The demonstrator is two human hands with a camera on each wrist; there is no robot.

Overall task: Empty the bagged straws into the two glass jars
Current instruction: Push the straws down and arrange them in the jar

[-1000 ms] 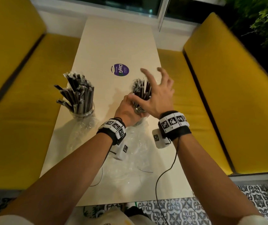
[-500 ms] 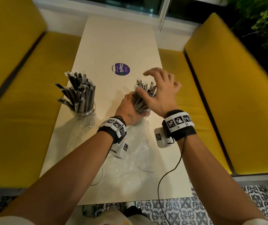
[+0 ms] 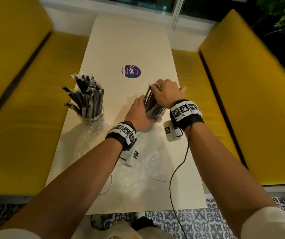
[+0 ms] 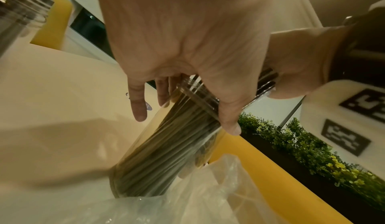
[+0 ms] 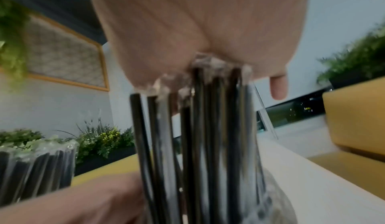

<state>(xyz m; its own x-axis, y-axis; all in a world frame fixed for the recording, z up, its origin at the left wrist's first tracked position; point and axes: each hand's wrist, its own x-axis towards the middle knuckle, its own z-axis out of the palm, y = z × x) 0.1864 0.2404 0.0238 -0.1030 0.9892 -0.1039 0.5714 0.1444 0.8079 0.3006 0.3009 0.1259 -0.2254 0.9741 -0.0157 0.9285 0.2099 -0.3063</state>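
Observation:
Two glass jars stand on the pale table (image 3: pixel 129 40). The left jar (image 3: pixel 92 116) is full of black wrapped straws (image 3: pixel 86 95) and nobody touches it. My left hand (image 3: pixel 138 114) grips the right jar (image 3: pixel 155 113) just below its neck, fingers and thumb (image 4: pixel 229 120) curled round the glass (image 4: pixel 166 153). The jar leans slightly in the left wrist view. My right hand (image 3: pixel 165 94) is cupped over the tops of the straws (image 5: pixel 198 128) in that jar. Its palm (image 5: pixel 198 29) presses on their wrapped ends, and its fingers bend down over the far side.
A crumpled clear plastic bag (image 3: pixel 143 166) lies flat on the table in front of the jars, under my left wrist. A purple round sticker (image 3: pixel 131 71) is further back. Yellow bench seats (image 3: pixel 241 100) run along both sides. A thin black cable (image 3: pixel 178 169) trails from my right wrist.
My right hand went from spread open above the right jar to lowered and cupped onto the straw tops. The left hand kept hold of the jar.

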